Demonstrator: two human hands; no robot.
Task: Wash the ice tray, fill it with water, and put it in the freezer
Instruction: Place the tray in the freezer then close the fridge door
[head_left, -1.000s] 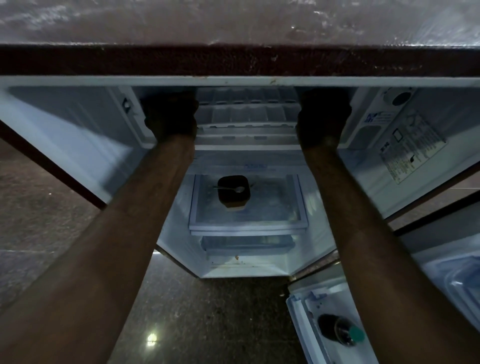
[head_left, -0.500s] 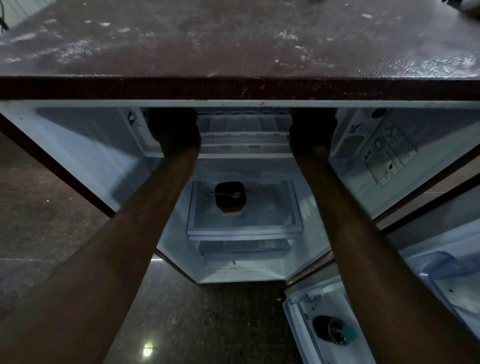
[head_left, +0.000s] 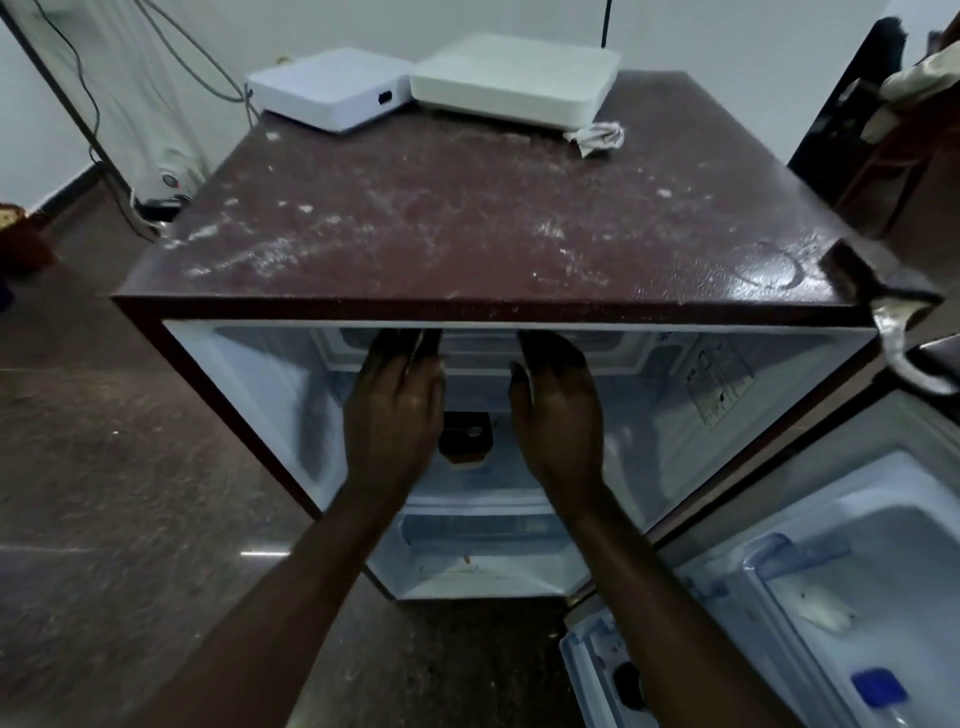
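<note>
Under the fridge top (head_left: 467, 223), the left hand (head_left: 395, 410) and right hand (head_left: 558, 415) lie flat, fingers straight, gripping nothing I can see; the ice tray, hidden, presumably lies crosswise ahead in the freezer compartment (head_left: 478, 345), equally near both

The left hand (head_left: 394, 410) and right hand (head_left: 560, 410) have drawn back from inside the freezer compartment (head_left: 478, 344) to its front.

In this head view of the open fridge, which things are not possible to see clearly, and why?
Ice tray: not visible, head view; the dusty maroon fridge top overhangs the white freezer compartment.
Printed white label on the right inner wall, head view: too small to read.
Dark square container on the shelf, head view: dim, contents unclear.
Left hand and right hand, head view: fingertip contact lost in shadow.
</note>
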